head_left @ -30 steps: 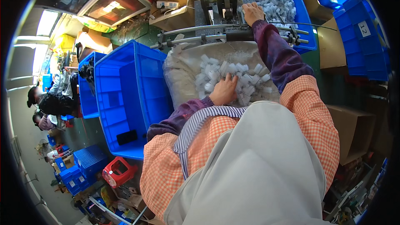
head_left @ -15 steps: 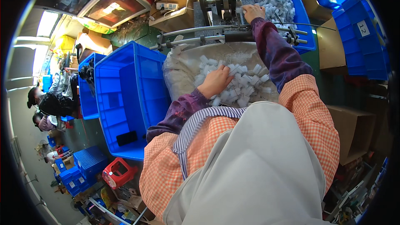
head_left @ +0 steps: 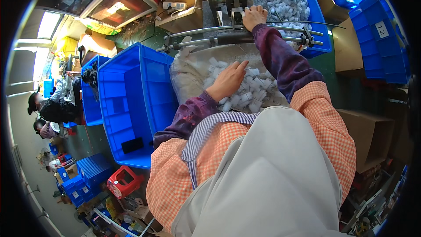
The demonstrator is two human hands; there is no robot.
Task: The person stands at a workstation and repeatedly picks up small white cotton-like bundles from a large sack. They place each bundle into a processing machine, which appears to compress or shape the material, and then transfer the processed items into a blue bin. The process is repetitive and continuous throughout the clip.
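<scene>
Small translucent white plastic pieces with thin dark stems lie heaped on a pale cloth-like sheet in front of me. My left hand is over this pile, thumb and forefinger drawn together at the tip; anything between them is too small to make out. Farther off, my right hand is at a small metal machine with dark upright parts. Its fingers are bent down against the machine's right side, and what they grip is hidden. A metal rail with a black roller runs across just before the machine.
A blue bin full of similar pieces stands right of the machine. On my left is a large blue crate with a dark flat object inside. Cardboard boxes and stacked blue crates line the right. People sit far left.
My right hand has moved left, from the machine's right edge toward its middle. My left hand has risen slightly off the pile, its fingers now pointing to the upper right.
</scene>
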